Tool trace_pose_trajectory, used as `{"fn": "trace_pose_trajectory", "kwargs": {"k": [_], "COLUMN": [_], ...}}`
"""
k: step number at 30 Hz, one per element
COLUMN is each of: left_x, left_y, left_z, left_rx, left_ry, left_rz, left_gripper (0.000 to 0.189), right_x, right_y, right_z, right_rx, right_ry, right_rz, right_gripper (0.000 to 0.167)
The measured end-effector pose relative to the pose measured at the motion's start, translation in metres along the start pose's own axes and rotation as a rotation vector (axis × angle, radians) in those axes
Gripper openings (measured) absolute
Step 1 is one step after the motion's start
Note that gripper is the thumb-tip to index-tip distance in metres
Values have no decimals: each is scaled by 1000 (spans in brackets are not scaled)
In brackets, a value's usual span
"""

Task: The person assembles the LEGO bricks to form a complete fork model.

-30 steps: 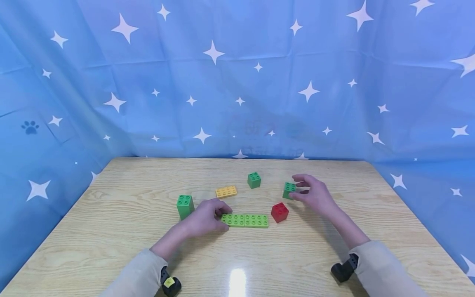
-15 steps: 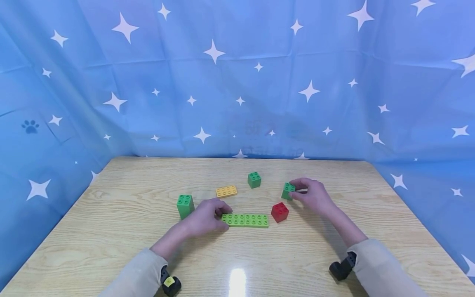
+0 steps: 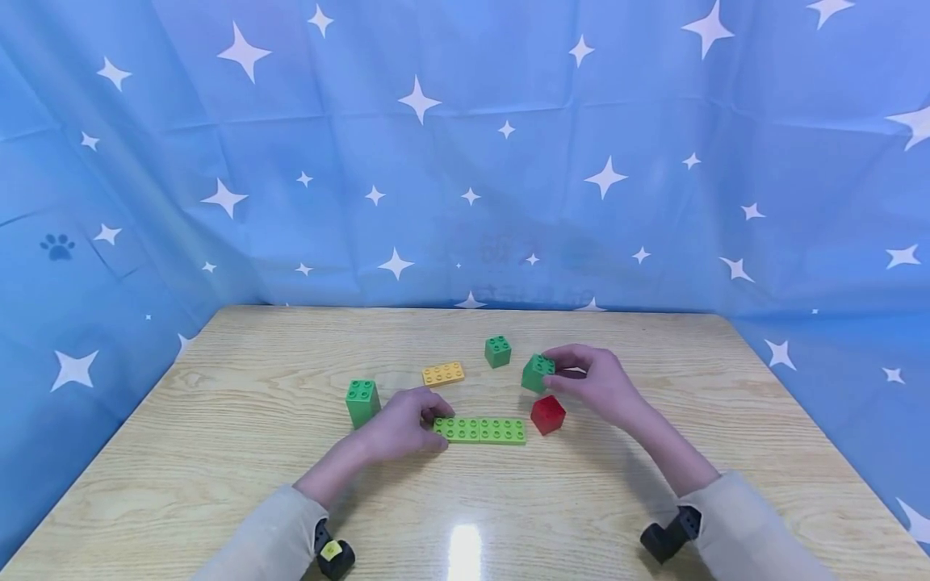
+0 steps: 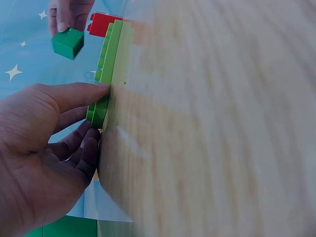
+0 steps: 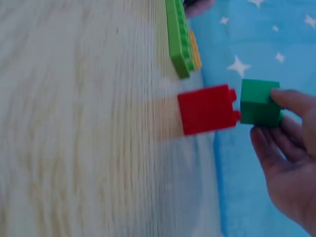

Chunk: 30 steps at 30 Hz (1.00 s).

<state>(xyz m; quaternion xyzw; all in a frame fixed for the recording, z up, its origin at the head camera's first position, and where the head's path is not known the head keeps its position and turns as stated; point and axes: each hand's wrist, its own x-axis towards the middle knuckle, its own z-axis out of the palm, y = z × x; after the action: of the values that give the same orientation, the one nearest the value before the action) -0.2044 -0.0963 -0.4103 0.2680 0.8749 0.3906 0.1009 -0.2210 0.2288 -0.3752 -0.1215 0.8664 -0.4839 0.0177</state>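
Note:
My left hand (image 3: 403, 425) grips the left end of a strip of two lime-green toy building plates (image 3: 479, 432) lying on the table. In the left wrist view the thumb (image 4: 86, 94) lies on the studded strip, with other fingers curled at its end. My right hand (image 3: 594, 383) pinches a small green brick (image 3: 536, 374) between thumb and fingers, raised off the tabletop. Close in front of that brick stands a red brick (image 3: 548, 415), just right of the strip. In the right wrist view the red brick's studs (image 5: 234, 104) face the held green brick.
A yellow plate (image 3: 442, 374) lies behind the strip, and another small green brick (image 3: 497, 352) stands farther back. Beside my left hand is a taller green brick (image 3: 362, 403). A blue star-patterned curtain (image 3: 465, 161) hangs behind the wooden table (image 3: 218, 452).
My right hand closed on the green brick, lifted it and carried it left, to behind the red brick. The left hand and the lime-green strip stayed put.

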Motion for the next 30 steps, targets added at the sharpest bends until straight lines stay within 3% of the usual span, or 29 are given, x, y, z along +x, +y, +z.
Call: {"fn": "trace_pose_trajectory", "kwargs": {"k": [7, 15, 25, 30], "left_x": [0, 0, -1, -1], "left_y": [0, 0, 1, 0], "left_z": [0, 0, 0, 0], "left_rx": [-4, 4, 9, 5], "left_ry": [1, 2, 6, 3], "left_rz": [6, 13, 2, 7], "left_gripper": [39, 40, 40, 41], "right_x": [-11, -17, -20, -21], "right_y": [-14, -8, -6, -5], "right_z": [11, 20, 27, 27], "right_rx": [37, -41, -251, -267], "right_ry": [-95, -139, -136, -143], "right_rz": [-56, -126, -235, -244], "right_gripper": [41, 36, 34, 33]}}
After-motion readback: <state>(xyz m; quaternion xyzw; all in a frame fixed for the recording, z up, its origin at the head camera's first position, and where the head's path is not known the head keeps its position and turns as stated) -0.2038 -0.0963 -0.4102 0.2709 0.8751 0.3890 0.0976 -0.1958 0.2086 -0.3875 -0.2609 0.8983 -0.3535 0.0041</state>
